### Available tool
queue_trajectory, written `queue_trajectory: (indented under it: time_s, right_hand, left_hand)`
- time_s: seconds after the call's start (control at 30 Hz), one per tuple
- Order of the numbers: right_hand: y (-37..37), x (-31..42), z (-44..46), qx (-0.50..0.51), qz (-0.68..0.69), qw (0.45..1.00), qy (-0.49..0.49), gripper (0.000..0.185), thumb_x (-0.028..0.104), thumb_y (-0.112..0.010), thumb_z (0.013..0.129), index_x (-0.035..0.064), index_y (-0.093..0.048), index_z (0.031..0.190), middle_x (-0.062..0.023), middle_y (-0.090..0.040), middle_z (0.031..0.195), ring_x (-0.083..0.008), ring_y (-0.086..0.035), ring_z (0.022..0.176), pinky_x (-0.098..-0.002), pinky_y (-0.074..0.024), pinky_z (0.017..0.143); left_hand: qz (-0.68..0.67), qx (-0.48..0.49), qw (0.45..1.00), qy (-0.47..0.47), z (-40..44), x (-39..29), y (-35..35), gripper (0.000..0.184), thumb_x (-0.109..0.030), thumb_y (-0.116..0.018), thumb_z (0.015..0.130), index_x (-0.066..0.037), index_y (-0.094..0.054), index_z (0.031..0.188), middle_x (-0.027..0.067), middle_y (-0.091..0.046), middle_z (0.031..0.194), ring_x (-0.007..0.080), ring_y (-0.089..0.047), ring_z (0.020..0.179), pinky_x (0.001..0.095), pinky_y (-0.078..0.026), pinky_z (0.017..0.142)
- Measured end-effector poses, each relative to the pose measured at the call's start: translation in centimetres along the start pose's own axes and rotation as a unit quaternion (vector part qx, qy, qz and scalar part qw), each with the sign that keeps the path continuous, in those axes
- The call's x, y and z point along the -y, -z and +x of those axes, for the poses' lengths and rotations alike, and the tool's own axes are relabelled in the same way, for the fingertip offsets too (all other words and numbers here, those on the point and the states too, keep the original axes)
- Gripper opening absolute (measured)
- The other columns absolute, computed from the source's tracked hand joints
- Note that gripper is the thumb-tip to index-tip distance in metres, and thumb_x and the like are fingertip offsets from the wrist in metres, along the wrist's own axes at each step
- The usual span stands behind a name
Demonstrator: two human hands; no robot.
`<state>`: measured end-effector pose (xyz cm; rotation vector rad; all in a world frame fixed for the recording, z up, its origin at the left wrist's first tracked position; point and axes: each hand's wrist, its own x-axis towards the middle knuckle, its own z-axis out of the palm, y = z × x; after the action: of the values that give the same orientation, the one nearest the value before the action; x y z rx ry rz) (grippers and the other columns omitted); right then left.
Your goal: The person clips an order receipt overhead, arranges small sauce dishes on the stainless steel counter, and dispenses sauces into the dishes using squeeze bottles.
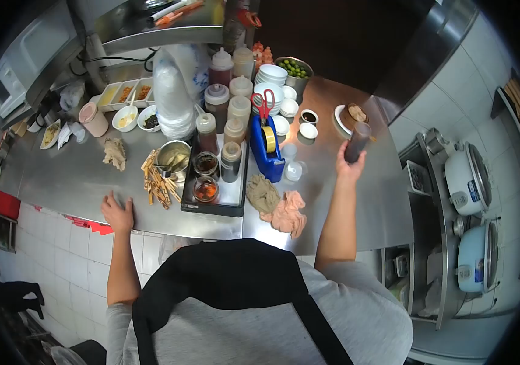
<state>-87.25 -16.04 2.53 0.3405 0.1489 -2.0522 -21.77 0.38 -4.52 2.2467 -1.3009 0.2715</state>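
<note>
My right hand [350, 164] is wrapped round a squeeze bottle [358, 142] of dark sauce, held out over the right part of the counter. Just beyond the bottle, a white plate [340, 119] shows in part; the bottle hides some of it. A piece of brown food [356, 112] lies by the plate. My left hand [118, 212] rests at the counter's front edge with its fingers apart, holding nothing. To its right are a pile of wooden clothespins [158, 182] and a metal pot [175, 155] with utensils in it.
A black tray [212, 208] holds several sauce bottles and jars. Right of it stand a blue tape dispenser [266, 155] with red scissors [264, 102], crumpled cloths [287, 214] and stacked white bowls [271, 76]. Rice cookers [467, 179] sit on the right-hand shelf.
</note>
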Motion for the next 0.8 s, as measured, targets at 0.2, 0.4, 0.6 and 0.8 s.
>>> queue_trajectory:
  time_s: [0.2,0.4,0.6,0.8]
  right_hand:
    - [-2.9,0.0,-2.1,0.022,-0.046,0.998,0.047,0.038,0.03,-0.058,0.093,0.0027,-0.051,0.119,-0.0169,-0.055,0.122,-0.0344,-0.055,0.112,-0.0529,-0.0473,0.096]
    - [-2.1,1.3,1.0,0.038,-0.017,0.999,0.01,0.043,0.028,-0.059,0.092,-0.0002,-0.05,0.123,-0.0168,-0.055,0.124,-0.0341,-0.054,0.112,-0.0514,-0.0465,0.097]
    - [-1.6,0.3,-1.6,0.015,-0.044,0.998,0.031,0.036,0.022,-0.063,0.09,0.0004,-0.053,0.117,-0.0155,-0.056,0.119,-0.034,-0.057,0.106,-0.053,-0.0469,0.096]
    - [-1.3,-1.2,-1.5,0.146,-0.535,0.701,0.448,0.078,0.013,-0.08,0.073,0.0089,-0.035,0.136,-0.016,-0.046,0.133,-0.0309,-0.05,0.118,-0.0469,-0.045,0.096]
  left_hand:
    - [0.042,0.007,0.999,0.025,-0.9,-0.4,0.6,0.055,-0.038,-0.062,0.083,-0.013,-0.049,0.13,0.0159,-0.043,0.134,0.0339,-0.036,0.128,0.0457,-0.029,0.105]
    - [0.036,0.005,0.999,0.025,-0.4,-0.7,0.5,0.055,-0.039,-0.061,0.084,-0.014,-0.049,0.131,0.0155,-0.043,0.135,0.0331,-0.036,0.128,0.046,-0.027,0.107]
    - [0.052,-0.02,0.998,0.0,-0.7,-0.3,0.5,0.053,-0.039,-0.062,0.083,-0.014,-0.051,0.129,0.0148,-0.047,0.13,0.0334,-0.042,0.123,0.0457,-0.033,0.103]
    - [0.059,0.037,0.992,0.104,1.2,-1.8,1.0,0.048,-0.04,-0.064,0.081,-0.014,-0.054,0.12,0.0126,-0.048,0.125,0.033,-0.045,0.117,0.0469,-0.035,0.099]
